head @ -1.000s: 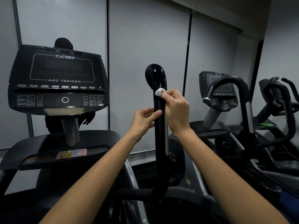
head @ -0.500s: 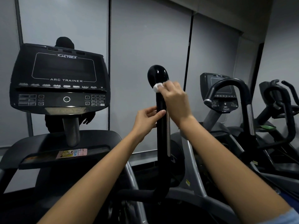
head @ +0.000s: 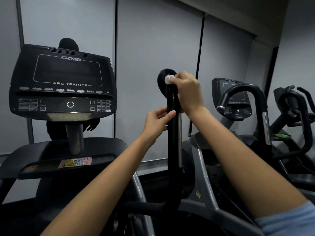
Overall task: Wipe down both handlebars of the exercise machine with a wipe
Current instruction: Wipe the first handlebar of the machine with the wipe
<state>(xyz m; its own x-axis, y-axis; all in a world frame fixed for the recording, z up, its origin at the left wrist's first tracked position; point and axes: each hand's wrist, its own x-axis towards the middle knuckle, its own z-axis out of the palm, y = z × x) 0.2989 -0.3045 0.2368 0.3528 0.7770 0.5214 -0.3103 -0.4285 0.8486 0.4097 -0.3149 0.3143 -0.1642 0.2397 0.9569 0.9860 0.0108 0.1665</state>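
A glossy black upright handlebar (head: 173, 142) rises in the middle of the view, ending in a rounded knob at the top. My right hand (head: 188, 92) is wrapped around the bar just under that knob and pinches a small white wipe (head: 167, 79) against the knob's face. Lower down, my left hand (head: 157, 122) holds the shaft from the left, thumb and fingers closed around it. The machine's other handlebar is not in view.
The black Arc Trainer console (head: 63, 84) stands on its post at left above a shelf with a leaflet (head: 75, 162). A second machine with a curved black handle (head: 243, 92) and more equipment (head: 293, 106) crowd the right. Grey wall panels lie behind.
My right hand has slid up the handlebar with the wipe, from below the knob onto the knob. My left hand has kept its grip on the shaft.
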